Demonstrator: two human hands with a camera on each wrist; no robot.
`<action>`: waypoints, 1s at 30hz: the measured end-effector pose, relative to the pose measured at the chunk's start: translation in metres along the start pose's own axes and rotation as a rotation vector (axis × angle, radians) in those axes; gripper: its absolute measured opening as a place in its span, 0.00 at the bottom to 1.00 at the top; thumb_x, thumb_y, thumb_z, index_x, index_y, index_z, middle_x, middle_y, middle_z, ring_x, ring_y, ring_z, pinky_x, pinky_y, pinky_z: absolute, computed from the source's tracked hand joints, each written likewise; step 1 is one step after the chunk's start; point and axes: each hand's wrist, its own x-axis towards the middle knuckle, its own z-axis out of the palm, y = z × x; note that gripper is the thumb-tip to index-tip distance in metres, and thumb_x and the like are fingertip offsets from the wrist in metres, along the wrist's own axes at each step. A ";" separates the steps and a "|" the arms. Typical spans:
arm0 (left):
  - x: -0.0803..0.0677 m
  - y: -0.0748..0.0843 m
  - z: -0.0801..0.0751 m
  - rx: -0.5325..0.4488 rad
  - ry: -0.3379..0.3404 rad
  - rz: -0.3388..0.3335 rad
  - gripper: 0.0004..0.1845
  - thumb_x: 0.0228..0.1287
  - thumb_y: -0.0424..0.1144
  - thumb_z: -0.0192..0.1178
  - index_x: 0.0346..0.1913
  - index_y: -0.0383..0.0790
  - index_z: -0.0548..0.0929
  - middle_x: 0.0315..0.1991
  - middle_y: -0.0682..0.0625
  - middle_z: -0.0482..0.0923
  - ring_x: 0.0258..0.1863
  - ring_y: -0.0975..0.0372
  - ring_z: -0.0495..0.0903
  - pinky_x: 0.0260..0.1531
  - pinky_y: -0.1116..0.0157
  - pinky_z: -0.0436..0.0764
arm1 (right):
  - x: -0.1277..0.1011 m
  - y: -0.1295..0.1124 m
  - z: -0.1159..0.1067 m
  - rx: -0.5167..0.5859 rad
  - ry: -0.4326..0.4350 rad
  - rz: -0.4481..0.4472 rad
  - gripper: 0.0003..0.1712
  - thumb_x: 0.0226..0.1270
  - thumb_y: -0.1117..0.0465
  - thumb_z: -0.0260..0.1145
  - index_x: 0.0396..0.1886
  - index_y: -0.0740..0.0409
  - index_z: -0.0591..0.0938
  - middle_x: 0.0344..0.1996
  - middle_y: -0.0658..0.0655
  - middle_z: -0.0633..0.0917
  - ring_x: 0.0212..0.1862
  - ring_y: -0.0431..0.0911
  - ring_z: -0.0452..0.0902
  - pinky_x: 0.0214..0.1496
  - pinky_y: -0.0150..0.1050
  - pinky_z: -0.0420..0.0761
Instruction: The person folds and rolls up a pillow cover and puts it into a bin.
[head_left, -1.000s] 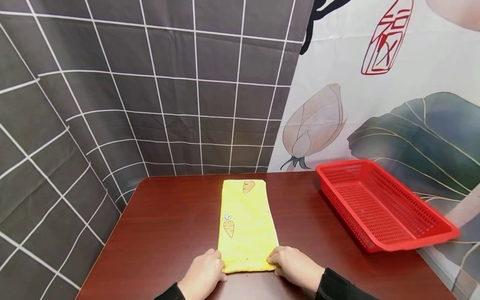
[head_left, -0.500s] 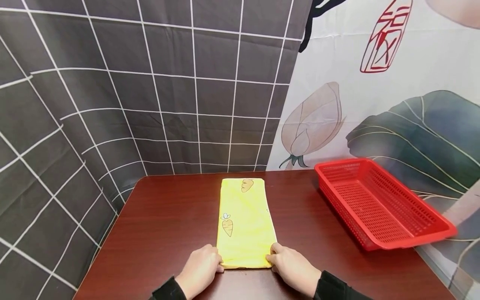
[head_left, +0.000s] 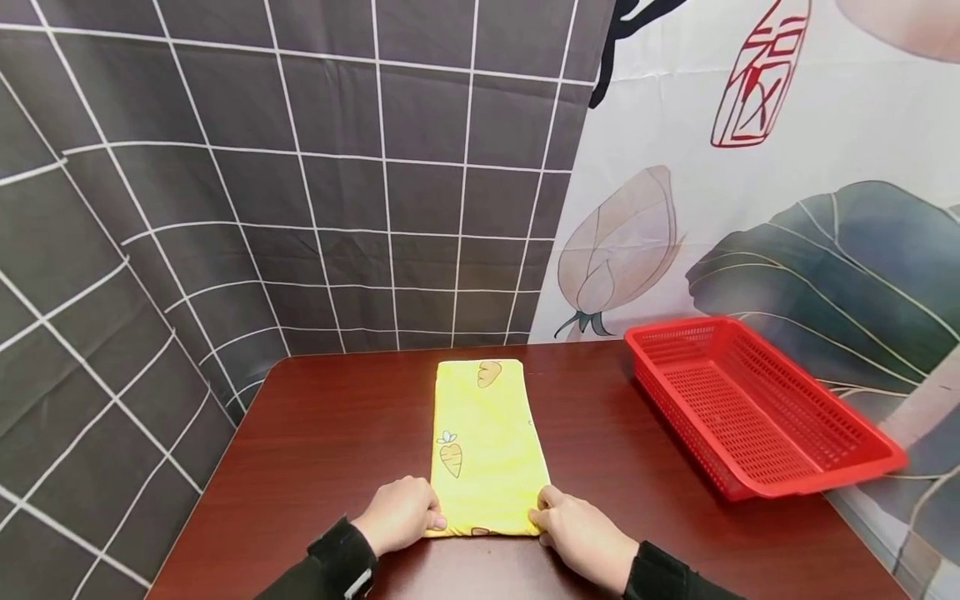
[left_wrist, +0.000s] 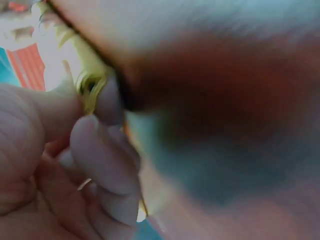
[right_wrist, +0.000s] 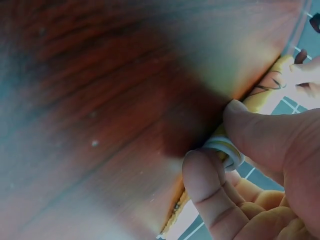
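A yellow cloth (head_left: 487, 442) with carrot prints lies folded into a long strip on the table, pointing away from me. Its near edge forms a narrow roll, whose coiled left end (left_wrist: 91, 86) shows in the left wrist view. My left hand (head_left: 401, 514) grips the near left corner. At the near right corner, my right hand (head_left: 581, 533) pinches the rolled edge between thumb and fingers; the layered right end (right_wrist: 227, 150) peeks out there in the right wrist view. Part of a carrot print shows on the roll between the hands.
A red perforated plastic basket (head_left: 757, 408) stands at the table's right side. The dark red wooden table (head_left: 330, 433) surrounds the cloth. Behind it hang a grey checked curtain (head_left: 337, 200) and a white floral cloth (head_left: 637, 125).
The near edge has turned a little, bringing a carrot print into sight on it. My left hand has shifted slightly away from me, its forearm showing more. The right hand still holds its corner.
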 end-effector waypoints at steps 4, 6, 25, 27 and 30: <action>0.022 -0.019 0.024 0.080 -0.048 -0.076 0.20 0.61 0.54 0.75 0.18 0.52 0.80 0.19 0.56 0.75 0.22 0.62 0.73 0.25 0.57 0.75 | 0.000 -0.002 0.002 0.010 -0.002 0.009 0.12 0.58 0.65 0.79 0.31 0.47 0.83 0.34 0.45 0.74 0.28 0.35 0.65 0.29 0.30 0.70; 0.032 -0.024 0.032 0.143 -0.068 -0.123 0.20 0.58 0.57 0.77 0.22 0.49 0.82 0.23 0.53 0.79 0.24 0.60 0.76 0.27 0.54 0.78 | 0.001 -0.004 0.002 -0.010 -0.002 0.011 0.12 0.59 0.65 0.79 0.30 0.47 0.83 0.33 0.45 0.74 0.28 0.36 0.65 0.29 0.30 0.70; 0.056 -0.020 0.029 0.260 -0.213 -0.155 0.25 0.56 0.60 0.77 0.18 0.49 0.79 0.21 0.52 0.75 0.24 0.58 0.74 0.28 0.57 0.77 | 0.011 -0.004 0.001 -0.069 0.079 0.077 0.14 0.59 0.66 0.78 0.24 0.50 0.80 0.23 0.47 0.75 0.25 0.39 0.71 0.30 0.35 0.76; 0.055 -0.017 0.026 0.246 -0.220 -0.159 0.25 0.56 0.59 0.78 0.17 0.48 0.79 0.21 0.51 0.74 0.23 0.57 0.73 0.27 0.57 0.76 | 0.011 -0.006 -0.001 -0.026 0.075 0.121 0.13 0.61 0.66 0.78 0.24 0.52 0.81 0.24 0.48 0.74 0.24 0.39 0.70 0.29 0.36 0.76; 0.048 -0.004 0.010 0.225 -0.214 -0.160 0.25 0.57 0.57 0.78 0.17 0.46 0.79 0.20 0.51 0.73 0.23 0.57 0.72 0.26 0.59 0.75 | 0.014 -0.007 -0.005 0.010 0.057 0.164 0.13 0.62 0.66 0.78 0.23 0.53 0.81 0.23 0.48 0.74 0.24 0.40 0.69 0.29 0.37 0.76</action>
